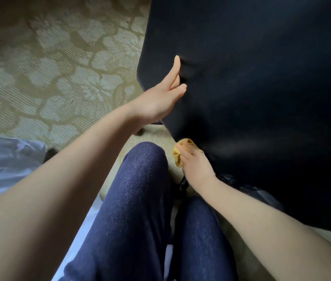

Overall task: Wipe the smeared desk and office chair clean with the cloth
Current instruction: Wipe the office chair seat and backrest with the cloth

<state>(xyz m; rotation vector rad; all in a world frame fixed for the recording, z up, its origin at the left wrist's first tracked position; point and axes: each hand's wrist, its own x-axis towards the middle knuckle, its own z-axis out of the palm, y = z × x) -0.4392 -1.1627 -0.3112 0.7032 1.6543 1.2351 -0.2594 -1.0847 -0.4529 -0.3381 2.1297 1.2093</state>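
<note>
- While your left hand [160, 100] braces the office chair [262, 78] near its left edge, its fingers lie straight and close together. They press flat on the black fabric and dent it a little, and they grip nothing.
- Your right hand [196, 165] holds the cloth [180, 153], a yellow one bunched small. The fingers curl round it and press it to the lower part of the chair, just above your knee [144, 157].
- You cannot see the desk from here, so its state is unknown. The dark fabric in this dim light shows no smear clearly.
- Watch the chair first. A flat palm can only push, not pull, so a hard stroke from the right hand may swivel or roll the chair away from you.
- Watch the cloth next. Wadded this tight, little of it meets the fabric, so you are likely to leave strips unwiped or drag your knuckles across the surface.
- Mind the loose fold hanging below your fingers. If your grip slackens mid-stroke, the cloth could drop onto the patterned carpet [49, 67] and pick up lint, which you would then rub into the chair.
- Since smears hardly show on black, you could easily judge a patch done too early.
</note>
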